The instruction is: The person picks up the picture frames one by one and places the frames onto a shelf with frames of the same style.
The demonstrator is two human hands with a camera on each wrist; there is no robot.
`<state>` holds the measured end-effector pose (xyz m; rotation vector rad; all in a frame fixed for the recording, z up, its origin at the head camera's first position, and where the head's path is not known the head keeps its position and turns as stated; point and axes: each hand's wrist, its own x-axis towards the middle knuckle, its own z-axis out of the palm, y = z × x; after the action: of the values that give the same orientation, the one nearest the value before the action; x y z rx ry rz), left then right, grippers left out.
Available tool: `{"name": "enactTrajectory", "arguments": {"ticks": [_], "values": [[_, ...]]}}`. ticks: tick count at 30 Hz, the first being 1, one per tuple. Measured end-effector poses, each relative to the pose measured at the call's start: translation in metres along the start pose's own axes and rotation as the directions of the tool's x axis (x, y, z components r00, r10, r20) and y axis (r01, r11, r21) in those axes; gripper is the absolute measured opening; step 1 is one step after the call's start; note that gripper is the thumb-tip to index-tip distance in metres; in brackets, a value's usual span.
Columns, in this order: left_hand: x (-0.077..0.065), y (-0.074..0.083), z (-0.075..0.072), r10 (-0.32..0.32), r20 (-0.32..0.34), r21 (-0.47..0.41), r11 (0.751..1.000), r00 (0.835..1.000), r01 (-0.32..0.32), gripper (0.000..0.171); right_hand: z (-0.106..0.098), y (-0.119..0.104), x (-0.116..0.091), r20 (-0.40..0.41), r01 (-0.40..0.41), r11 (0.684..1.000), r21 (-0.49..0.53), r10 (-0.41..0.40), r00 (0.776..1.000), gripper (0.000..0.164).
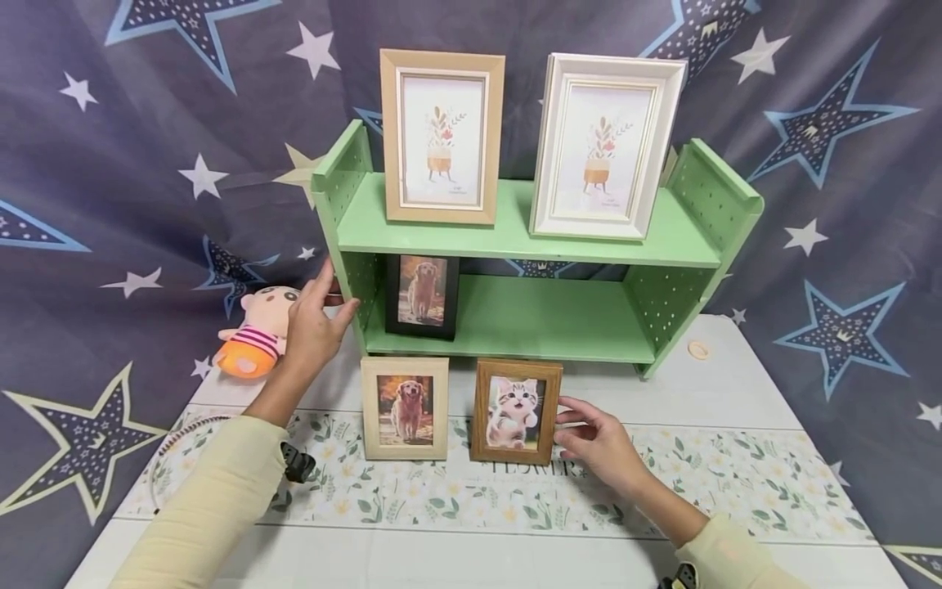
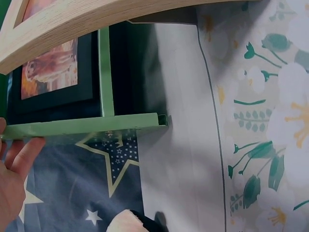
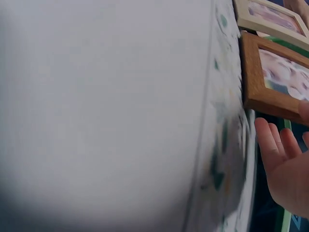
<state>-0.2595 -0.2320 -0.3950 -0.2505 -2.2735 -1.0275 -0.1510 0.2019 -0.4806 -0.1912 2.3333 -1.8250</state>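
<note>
A green two-tier shelf (image 1: 515,319) stands on the table. My left hand (image 1: 316,323) grips the front edge of its left side panel, thumb in front and fingers on the outer side; the left wrist view shows fingertips on that panel (image 2: 87,126). My right hand (image 1: 599,446) is at the right edge of a brown wooden photo frame (image 1: 482,413) with a kitten picture, its fingers fairly straight. In the right wrist view the thumb overlaps the frame's edge. Left of it stands a pale wooden photo frame (image 1: 370,409) with a dog picture.
A black photo frame (image 1: 393,303) stands on the lower tier. On the top tier are a tan frame (image 1: 441,217) and a white frame (image 1: 545,147). A plush doll (image 1: 250,352) lies left of the shelf; a small ring (image 1: 697,350) lies right. A floral runner (image 1: 706,474) crosses the table.
</note>
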Motion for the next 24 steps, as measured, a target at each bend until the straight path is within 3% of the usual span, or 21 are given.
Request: {"name": "enactTrajectory", "arguments": {"ticks": [16, 24], "values": [[-0.001, 0.000, -0.001, -0.009, 0.009, -0.001, 1.000, 1.000, 0.009, 0.080, 0.022, 0.003, -0.001, -0.133, -0.126, 0.992, -0.005, 0.125, 0.983, 0.056], [0.000, -0.001, 0.001, 0.004, -0.005, -0.007, 1.000, 1.000, -0.004, 0.079, 0.022, 0.005, 0.000, -0.132, -0.117, 0.993, 0.012, 0.117, 0.984, 0.055]]}}
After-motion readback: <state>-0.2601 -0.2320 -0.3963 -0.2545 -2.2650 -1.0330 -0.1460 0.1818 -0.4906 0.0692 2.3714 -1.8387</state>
